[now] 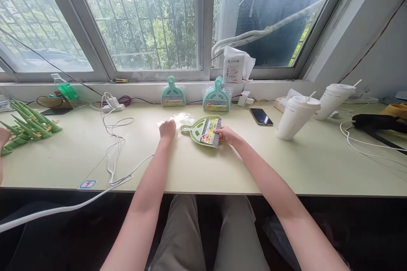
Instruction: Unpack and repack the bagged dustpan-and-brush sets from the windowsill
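Observation:
A small green dustpan and brush set (208,131) lies at the middle of the table, its handle pointing left and a printed label over the bristles. My right hand (227,134) grips its bristle end, thumb on top. Left of the handle, my left hand (167,129) is closed on a crumpled clear plastic bag (182,117), which spreads out behind the fist. Two teal dustpan and brush sets in clear wrapping stand against the sill: one dustpan set (173,93) straight ahead, another wrapped set (217,96) to its right.
White cables (116,148) trail across the table on the left, near folded green pieces (30,127) and another person's hand (4,137). A phone (261,117) and white lidded cups (295,117) stand right. A tissue pack (234,67) rests on the sill.

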Motion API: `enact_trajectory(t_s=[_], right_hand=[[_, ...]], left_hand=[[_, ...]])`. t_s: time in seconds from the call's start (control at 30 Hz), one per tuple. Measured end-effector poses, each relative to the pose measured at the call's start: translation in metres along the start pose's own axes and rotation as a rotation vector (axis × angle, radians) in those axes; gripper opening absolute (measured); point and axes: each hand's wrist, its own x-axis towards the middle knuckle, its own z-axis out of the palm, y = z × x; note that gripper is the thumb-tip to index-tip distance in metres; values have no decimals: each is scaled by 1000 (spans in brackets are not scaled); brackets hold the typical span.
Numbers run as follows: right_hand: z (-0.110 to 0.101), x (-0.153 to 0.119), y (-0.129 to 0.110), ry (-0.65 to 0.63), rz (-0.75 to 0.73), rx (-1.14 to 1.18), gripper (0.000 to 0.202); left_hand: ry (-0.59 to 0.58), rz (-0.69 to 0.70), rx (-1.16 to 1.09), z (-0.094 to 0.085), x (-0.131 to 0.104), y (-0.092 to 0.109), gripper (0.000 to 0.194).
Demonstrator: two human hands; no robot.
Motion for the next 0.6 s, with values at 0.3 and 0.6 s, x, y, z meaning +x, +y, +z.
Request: enact_trajectory(t_s=[0.3, 0.6], right_hand=[[-1, 10, 10, 161, -77, 207, 19], [19, 4, 9, 121, -155, 240, 11]], left_hand=[[35, 122, 62, 2, -13, 25, 34], [213, 291, -270, -2, -30, 56, 37]])
